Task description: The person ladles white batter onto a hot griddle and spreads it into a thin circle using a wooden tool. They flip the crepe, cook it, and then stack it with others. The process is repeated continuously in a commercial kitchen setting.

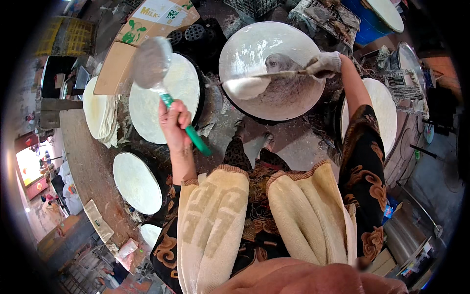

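Note:
My bare left hand [175, 120] is closed round the green handle of a ladle [192, 134]; its round grey head, blurred, is raised over a pale round disc [171, 105] on a dark base. My right hand, in a whitish glove [323, 64], grips one end of a long thin stick-like tool [283, 74] that stretches leftward across a wide white pan [293, 41]. Just under the tool shows a smooth white mass [245, 88]; whether it is attached to the tool I cannot tell. A grey speckled patch [284, 93] marks the pan's inner surface.
A stack of thin pale sheets [101, 115] stands at left beside a cardboard carton [115, 68]. More pale discs lie at lower left [137, 182] and right [379, 112]. Dark perforated cylinders [195, 33] stand behind; a blue barrel [369, 27] is at far right. Beige towelling covers [213, 210] lie over my legs.

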The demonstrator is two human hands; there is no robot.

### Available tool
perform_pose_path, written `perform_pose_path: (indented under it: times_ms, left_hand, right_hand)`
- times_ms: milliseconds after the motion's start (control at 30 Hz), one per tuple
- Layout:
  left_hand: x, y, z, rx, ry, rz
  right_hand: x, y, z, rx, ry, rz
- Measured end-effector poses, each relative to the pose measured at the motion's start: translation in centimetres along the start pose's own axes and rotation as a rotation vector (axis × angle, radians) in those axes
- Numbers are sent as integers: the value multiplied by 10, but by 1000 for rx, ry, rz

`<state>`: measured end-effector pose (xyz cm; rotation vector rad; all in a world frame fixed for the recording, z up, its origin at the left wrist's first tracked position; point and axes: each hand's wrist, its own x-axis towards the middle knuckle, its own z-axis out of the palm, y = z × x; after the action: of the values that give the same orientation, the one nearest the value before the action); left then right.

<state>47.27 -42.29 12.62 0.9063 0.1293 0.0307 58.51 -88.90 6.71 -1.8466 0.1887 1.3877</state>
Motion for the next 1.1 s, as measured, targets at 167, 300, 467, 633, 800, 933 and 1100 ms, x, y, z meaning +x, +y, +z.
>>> perform_pose_path:
  times_ms: [167, 300, 467, 633, 800, 933, 1100]
  left_hand:
    - [-18, 31, -12, 23, 35, 36]
    - [-33, 31, -9, -1, 56, 43]
    - [-39, 37, -5, -95, 86, 50]
    - [-36, 58, -28, -437, -15, -10]
    - [-29, 76, -63, -698, -183, -59]
    - [-26, 74, -74, -729, -228, -160]
    - [-43, 92, -67, -524, -147, -285]
  right_hand:
    - [-20, 35, -39, -105, 39, -208]
    - [2, 6, -16, 34, 137, -236]
    - [-23, 11, 6, -250, 65, -115]
    - [-128, 71, 37, -614, 314, 133]
    - [-112, 146, 222, 356, 494, -7]
    - [-30, 17, 368, 937, 332, -382]
    - [58, -52, 394, 156, 953, -74]
